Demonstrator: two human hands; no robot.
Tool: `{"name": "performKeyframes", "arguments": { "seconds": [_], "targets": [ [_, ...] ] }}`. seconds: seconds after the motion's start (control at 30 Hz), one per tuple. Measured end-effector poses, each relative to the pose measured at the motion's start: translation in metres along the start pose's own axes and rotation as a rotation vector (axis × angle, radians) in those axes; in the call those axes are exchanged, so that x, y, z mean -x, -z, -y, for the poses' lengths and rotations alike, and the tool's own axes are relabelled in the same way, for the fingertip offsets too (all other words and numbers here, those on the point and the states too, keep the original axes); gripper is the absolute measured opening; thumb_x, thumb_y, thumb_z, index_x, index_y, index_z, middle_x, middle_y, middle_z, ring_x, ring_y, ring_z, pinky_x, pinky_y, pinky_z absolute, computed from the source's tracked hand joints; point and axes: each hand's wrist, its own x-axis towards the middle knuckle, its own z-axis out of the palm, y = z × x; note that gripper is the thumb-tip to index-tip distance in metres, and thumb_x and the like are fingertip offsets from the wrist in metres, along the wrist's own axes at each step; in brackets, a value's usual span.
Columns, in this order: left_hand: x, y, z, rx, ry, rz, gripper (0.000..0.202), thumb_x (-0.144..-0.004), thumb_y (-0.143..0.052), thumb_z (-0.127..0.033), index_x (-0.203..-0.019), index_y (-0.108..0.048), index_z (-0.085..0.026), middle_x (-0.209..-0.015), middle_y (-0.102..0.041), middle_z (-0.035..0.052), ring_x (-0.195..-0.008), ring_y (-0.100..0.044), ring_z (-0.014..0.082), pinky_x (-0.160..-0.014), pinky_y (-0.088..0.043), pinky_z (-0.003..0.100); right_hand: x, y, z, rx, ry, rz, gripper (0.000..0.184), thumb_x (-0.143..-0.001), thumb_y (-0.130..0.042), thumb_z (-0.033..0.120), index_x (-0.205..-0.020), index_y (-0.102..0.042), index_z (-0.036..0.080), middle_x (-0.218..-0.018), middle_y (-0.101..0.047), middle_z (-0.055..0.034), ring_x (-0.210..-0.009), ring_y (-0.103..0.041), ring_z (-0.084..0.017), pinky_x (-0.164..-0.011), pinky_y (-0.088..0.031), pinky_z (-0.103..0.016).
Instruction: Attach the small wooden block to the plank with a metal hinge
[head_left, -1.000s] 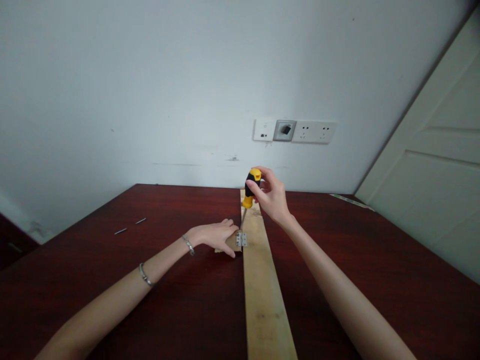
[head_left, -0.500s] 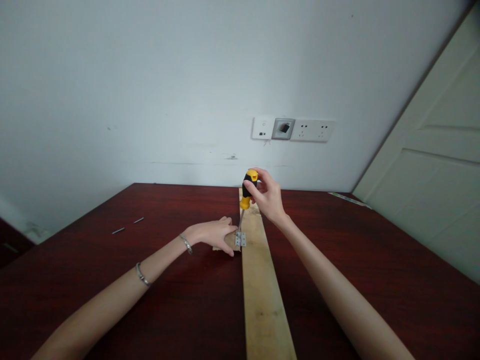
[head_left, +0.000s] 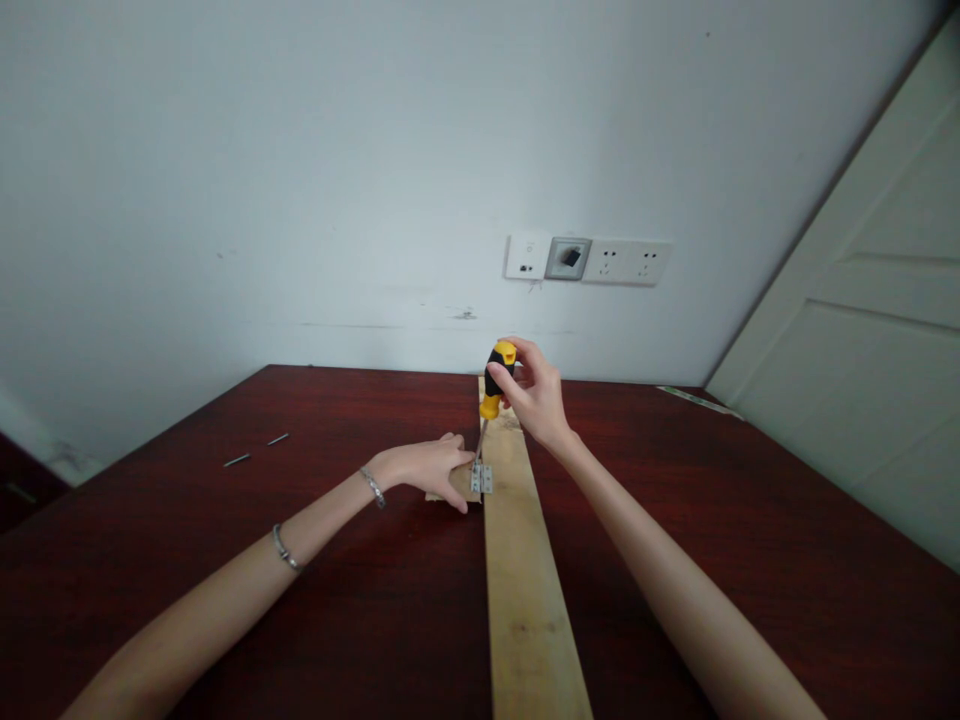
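Note:
A yellow-and-black screwdriver (head_left: pixel 492 400) is gripped in my right hand (head_left: pixel 541 398), tilted, its shaft pointing down at a small metal hinge (head_left: pixel 481 478). The tip meets the left leaf of the hinge; the screw under it is too small to make out. This hinge spans the seam between a long wooden plank (head_left: pixel 525 590) and a small wooden board (head_left: pixel 463 484) butted against its left side. My left hand (head_left: pixel 435 466) holds that small board down, thumb along the near edge and fingers toward the far edge, partly covering it.
Two thin metal screws or nails (head_left: pixel 237 460) lie on the dark red tabletop (head_left: pixel 337 620) at the left. A flat pale strip (head_left: pixel 701 400) rests at the back right edge. Behind the table are a white wall with sockets (head_left: pixel 626 262) and a panelled door (head_left: pixel 885 330).
Almost nothing differs. My right hand keeps the screwdriver on the hinge with barely any shift, and my left hand stays on the small board.

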Motion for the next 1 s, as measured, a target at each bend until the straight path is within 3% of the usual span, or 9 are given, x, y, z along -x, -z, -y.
{"name": "performKeyframes", "arguments": {
  "seconds": [0.5, 0.87, 1.0],
  "targets": [
    [0.0008, 0.0016, -0.0011, 0.021, -0.013, -0.025, 0.068, -0.069, -0.065, -0.063, -0.120, -0.056, -0.019, -0.110, -0.050, 0.0106, -0.104, -0.046, 0.0287, -0.086, -0.040, 0.034, 0.0026, -0.0004, -0.0018, -0.001, 0.012, 0.044, 0.035, -0.082, -0.061, 0.044, -0.110, -0.055, 0.023, -0.094, -0.061, -0.0026, -0.053, -0.046, -0.007, -0.043, -0.043, -0.021],
    [0.0005, 0.0015, -0.0020, 0.033, -0.006, -0.028, 0.065, -0.071, -0.064, -0.060, -0.121, -0.056, -0.019, -0.109, -0.050, 0.0098, -0.102, -0.048, 0.0266, -0.087, -0.041, 0.033, 0.0029, 0.0016, 0.0029, 0.024, 0.045, 0.092, 0.038, -0.085, -0.058, 0.042, -0.118, -0.057, 0.023, -0.108, -0.062, -0.0068, -0.076, -0.059, -0.015, -0.051, -0.049, -0.023],
    [0.0002, 0.0014, -0.0014, 0.019, -0.007, -0.026, 0.067, -0.071, -0.063, -0.061, -0.120, -0.056, -0.017, -0.109, -0.050, 0.0104, -0.101, -0.048, 0.0262, -0.086, -0.041, 0.032, 0.0031, 0.0026, 0.0028, 0.018, 0.032, 0.119, 0.042, -0.086, -0.055, 0.043, -0.124, -0.057, 0.025, -0.106, -0.064, -0.0061, -0.072, -0.058, -0.015, -0.050, -0.049, -0.024]
  ]
}}
